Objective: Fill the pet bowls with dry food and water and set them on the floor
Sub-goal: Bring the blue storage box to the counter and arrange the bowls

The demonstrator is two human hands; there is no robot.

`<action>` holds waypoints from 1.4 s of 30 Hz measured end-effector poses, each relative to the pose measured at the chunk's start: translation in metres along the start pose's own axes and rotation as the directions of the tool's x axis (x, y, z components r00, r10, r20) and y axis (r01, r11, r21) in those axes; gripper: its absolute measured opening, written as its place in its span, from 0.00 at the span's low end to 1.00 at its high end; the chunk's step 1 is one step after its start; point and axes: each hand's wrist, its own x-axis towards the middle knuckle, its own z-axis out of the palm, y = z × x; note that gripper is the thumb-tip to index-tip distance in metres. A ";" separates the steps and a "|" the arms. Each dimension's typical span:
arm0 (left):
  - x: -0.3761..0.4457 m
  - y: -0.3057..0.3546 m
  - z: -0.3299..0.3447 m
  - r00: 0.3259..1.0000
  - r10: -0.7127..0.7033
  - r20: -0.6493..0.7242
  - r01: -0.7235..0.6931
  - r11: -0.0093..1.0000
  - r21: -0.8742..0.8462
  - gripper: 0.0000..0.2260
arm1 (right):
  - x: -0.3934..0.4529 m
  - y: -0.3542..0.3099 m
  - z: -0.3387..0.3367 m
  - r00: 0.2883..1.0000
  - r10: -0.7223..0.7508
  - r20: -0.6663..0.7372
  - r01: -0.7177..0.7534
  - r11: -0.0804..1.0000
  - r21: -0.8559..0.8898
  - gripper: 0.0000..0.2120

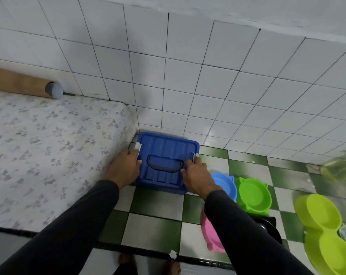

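A blue lidded storage box (166,153) with a dark handle sits on the checkered floor in the corner by the tiled wall. My left hand (124,167) grips its left side at the grey clip. My right hand (198,175) grips the right side at the other clip. Right of the box lie empty pet bowls: a blue bowl (226,185), a green bowl (254,195), a pink bowl (208,235) partly behind my right sleeve, a black bowl (270,229) and a lime double bowl (324,231).
A mattress (49,151) with a flower print fills the left side, touching the box. A cardboard tube (23,84) lies along the wall behind it. A clear container (338,167) stands blurred at the right edge. My bare feet (148,264) show at the bottom.
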 end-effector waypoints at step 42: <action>0.048 -0.006 0.002 0.995 -0.094 -0.023 0.078 0.923 -0.376 0.17 | 0.055 -0.007 0.014 0.921 0.365 -0.136 -0.323 0.912 0.254 0.20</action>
